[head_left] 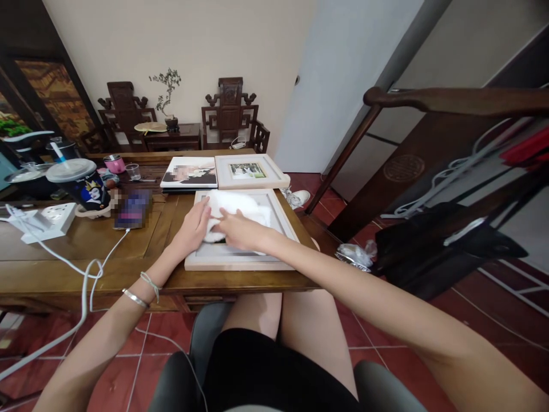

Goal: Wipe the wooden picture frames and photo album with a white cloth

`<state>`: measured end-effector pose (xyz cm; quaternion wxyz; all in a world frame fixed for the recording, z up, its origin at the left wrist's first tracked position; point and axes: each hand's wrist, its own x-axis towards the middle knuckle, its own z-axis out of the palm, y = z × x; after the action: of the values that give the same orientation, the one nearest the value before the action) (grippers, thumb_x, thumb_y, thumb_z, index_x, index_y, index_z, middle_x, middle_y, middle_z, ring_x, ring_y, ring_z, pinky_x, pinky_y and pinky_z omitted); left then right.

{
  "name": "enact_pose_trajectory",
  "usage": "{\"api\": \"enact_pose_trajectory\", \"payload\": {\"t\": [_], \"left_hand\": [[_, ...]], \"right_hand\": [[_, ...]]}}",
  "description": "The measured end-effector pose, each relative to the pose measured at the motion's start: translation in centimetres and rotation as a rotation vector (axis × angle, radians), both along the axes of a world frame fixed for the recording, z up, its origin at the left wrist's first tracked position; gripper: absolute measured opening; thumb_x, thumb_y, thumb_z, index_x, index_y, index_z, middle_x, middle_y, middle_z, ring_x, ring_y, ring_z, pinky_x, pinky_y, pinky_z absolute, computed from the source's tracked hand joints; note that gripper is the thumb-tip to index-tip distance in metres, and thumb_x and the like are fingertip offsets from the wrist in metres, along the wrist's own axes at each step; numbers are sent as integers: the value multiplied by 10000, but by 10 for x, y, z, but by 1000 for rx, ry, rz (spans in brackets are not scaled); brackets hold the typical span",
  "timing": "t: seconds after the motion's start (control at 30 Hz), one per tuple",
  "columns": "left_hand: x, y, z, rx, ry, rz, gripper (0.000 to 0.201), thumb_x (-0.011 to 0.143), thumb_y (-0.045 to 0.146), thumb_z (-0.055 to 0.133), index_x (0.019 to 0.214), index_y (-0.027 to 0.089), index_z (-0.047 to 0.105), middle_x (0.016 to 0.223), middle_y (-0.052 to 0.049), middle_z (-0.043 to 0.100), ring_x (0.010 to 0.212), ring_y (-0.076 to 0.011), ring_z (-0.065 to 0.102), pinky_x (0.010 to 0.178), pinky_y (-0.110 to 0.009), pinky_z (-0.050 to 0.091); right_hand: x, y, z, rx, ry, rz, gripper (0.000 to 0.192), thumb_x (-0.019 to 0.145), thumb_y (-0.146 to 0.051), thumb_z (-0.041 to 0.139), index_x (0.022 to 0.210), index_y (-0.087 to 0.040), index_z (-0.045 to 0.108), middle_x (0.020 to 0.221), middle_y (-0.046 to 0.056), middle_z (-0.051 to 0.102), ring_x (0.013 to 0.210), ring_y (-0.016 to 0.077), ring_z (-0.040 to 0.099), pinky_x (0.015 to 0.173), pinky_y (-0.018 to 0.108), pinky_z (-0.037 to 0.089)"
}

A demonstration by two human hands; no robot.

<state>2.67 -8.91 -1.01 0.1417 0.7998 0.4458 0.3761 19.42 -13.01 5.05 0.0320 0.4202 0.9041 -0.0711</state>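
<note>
Grip first: our right hand (240, 230) is pressing flat on a white cloth (238, 209), fingers spread over it rather than closed round it, so that the palm is bearing down on the fabric. Our left hand (194, 226) is lying open beside it, fingertips touching the cloth's near edge and the heel resting on the pale picture frame (281, 220) beneath; it is grasping nothing and appears to be steadying the frame against sliding.

The frame is lying face up and flat on the wooden surface (128, 252), at its near edge, just in front of our knees, a position that is keeping both arms at easy reach while we are sitting. The cloth is covering the upper and middle part of the glass; whether it is damp, we cannot tell.

Behind it, a smaller framed photo (249, 170) and an unframed print (191, 171) are lying side by side, well clear of the hands. To the left, a lidded drink cup (79, 183) and a white power strip (45, 220) are standing apart from the frames, its cable (86, 286) trailing over the edge toward the floor. Two bracelets (141, 290) are circling our left wrist.
</note>
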Motion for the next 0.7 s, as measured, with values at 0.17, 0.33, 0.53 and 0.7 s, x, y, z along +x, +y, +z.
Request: {"api": "enact_pose_trajectory", "payload": {"t": [0.17, 0.33, 0.53, 0.7], "left_hand": [[1, -1, 2, -5, 47, 8, 483, 1029, 385, 271, 1257, 119, 603, 1330, -146, 636, 1279, -239, 570, 1129, -368, 402], [1, 1, -1, 1, 183, -45, 342, 977, 262, 387, 1171, 132, 637, 1251, -143, 676, 1201, -260, 619, 1085, -401, 448], [0, 3, -3, 15, 170, -22, 325, 953, 193, 391, 1152, 155, 645, 1245, -122, 682, 1194, -251, 624, 1076, -407, 461], [0, 2, -1, 12, 142, -26, 338, 963, 175, 355, 1134, 166, 646, 1169, -96, 713, 1100, -227, 666, 1011, -376, 506]], "right_hand": [[22, -53, 29, -170, -29, 101, 558, 752, 53, 429, 1184, -173, 699, 1183, 159, 684, 1240, 322, 553, 939, 419, 479], [54, -68, 51, -261, -114, 51, 466, 760, 24, 441, 1050, -178, 743, 1064, 130, 699, 1055, 270, 631, 829, 302, 467], [34, -64, 41, -228, -60, 85, 461, 774, 10, 438, 1087, -162, 729, 1104, 143, 688, 1069, 284, 621, 855, 320, 454], [15, -70, 28, -117, 61, 141, 496, 742, 45, 449, 1114, -149, 715, 1149, 154, 683, 1245, 327, 529, 952, 392, 424]]}}
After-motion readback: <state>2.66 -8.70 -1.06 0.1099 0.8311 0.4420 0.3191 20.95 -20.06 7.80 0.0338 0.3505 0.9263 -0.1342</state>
